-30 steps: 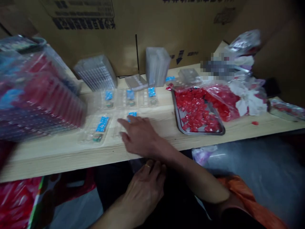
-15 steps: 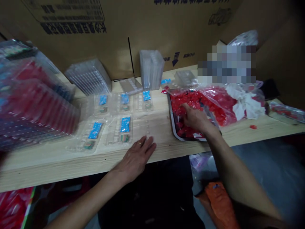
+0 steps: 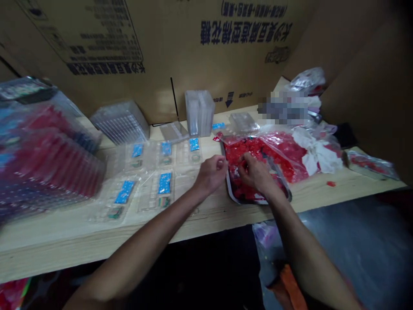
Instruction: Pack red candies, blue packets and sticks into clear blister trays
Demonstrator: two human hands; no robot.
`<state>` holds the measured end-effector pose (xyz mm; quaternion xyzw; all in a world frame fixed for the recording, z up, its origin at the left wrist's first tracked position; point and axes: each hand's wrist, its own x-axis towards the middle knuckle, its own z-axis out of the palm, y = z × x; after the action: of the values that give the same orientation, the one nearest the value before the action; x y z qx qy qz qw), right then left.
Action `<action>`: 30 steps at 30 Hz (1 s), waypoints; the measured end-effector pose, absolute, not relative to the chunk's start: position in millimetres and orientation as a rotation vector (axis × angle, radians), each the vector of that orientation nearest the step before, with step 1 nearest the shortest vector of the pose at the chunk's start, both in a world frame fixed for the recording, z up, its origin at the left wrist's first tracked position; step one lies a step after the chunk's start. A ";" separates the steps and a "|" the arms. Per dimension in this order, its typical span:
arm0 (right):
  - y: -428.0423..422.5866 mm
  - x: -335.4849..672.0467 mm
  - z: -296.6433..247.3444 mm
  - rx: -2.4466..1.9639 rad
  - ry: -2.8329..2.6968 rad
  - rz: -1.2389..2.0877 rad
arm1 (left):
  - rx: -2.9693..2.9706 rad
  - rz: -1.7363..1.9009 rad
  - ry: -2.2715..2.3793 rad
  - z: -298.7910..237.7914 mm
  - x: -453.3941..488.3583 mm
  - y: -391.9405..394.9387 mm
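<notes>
My right hand [image 3: 254, 173] rests over the metal tray [image 3: 287, 194] of small red pieces [image 3: 238, 151], its fingers curled in a pinch on something I cannot make out. My left hand [image 3: 211, 172] hovers just left of the tray's edge, fingers also pinched together close to the right hand. Clear plastic blister trays [image 3: 161, 189] with blue labels lie flat on the wooden bench [image 3: 80, 241] to the left of both hands.
Stacks of clear blister trays [image 3: 121, 122] and an upright stack [image 3: 199, 112] stand at the back against cardboard boxes [image 3: 193, 51]. A bagged pile of red packs [image 3: 45, 159] fills the left. Plastic bags with red pieces [image 3: 290, 148] and white paper [image 3: 318, 153] lie right of the tray.
My left hand has lifted from the bench's front edge and moved right to the tray, meeting my right hand. The right hand stays over the red pieces. The view has tilted up a little.
</notes>
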<state>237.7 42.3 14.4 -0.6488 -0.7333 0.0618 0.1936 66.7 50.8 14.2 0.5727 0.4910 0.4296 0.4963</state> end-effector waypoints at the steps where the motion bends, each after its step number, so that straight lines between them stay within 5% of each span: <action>1: 39.3 233.2 14.8 -1.763 -2.037 0.188 | 1.283 1.042 1.161 8.7 80.3 59.9; 16: 29.7 229.3 13.9 -1.639 -1.741 0.167 | 0.937 1.122 1.038 10.2 97.0 69.2; 30: 27.1 172.9 7.6 -1.171 -1.527 0.980 | 0.832 1.245 0.975 27.5 33.5 25.6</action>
<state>172.9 27.1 7.6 -0.4783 -0.6237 0.4002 0.4712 33.5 25.6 27.5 0.3629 0.4251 0.5429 0.6268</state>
